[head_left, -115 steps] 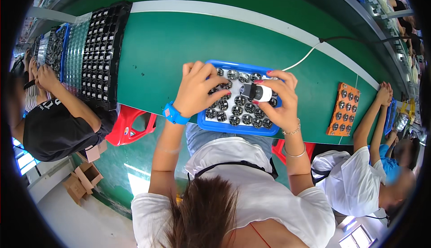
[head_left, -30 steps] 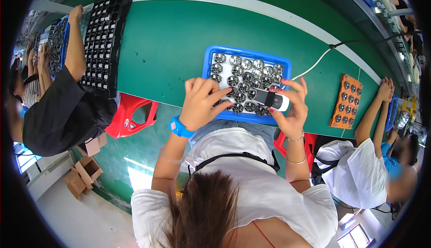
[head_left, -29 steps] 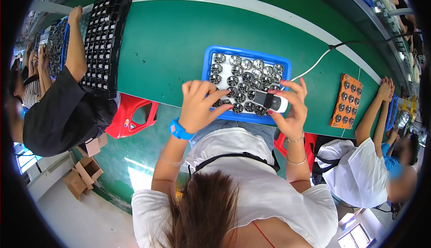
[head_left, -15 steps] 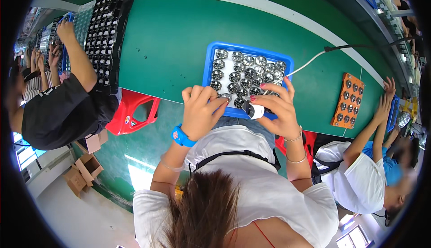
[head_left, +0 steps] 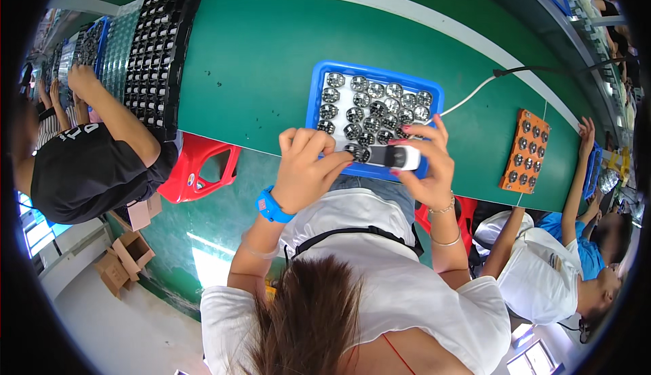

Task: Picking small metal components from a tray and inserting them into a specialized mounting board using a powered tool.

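In front of me a blue tray (head_left: 313,104) with a white lining holds several round black-and-silver parts (head_left: 371,124). My left hand (head_left: 304,168) pinches one small round part (head_left: 353,150) between thumb and fingertips at the tray's near edge. In my right hand (head_left: 432,166) is a white-and-black handheld device (head_left: 400,157), its dark end pointing left, close beside the pinched part. Whether device and part touch, I cannot tell. A white cable (head_left: 468,101) runs off to the right from behind my right hand.
Black compartment trays (head_left: 154,56) stand on the green table (head_left: 258,56) at the left. To the right lies an orange board (head_left: 515,151) with several round parts. A co-worker sits on each side; a red stool (head_left: 196,171) stands at the left.
The device in my right hand has turned to lie sideways, nearer the left hand. My left hand now shows a round part in its pinch. The co-workers' arms have shifted.
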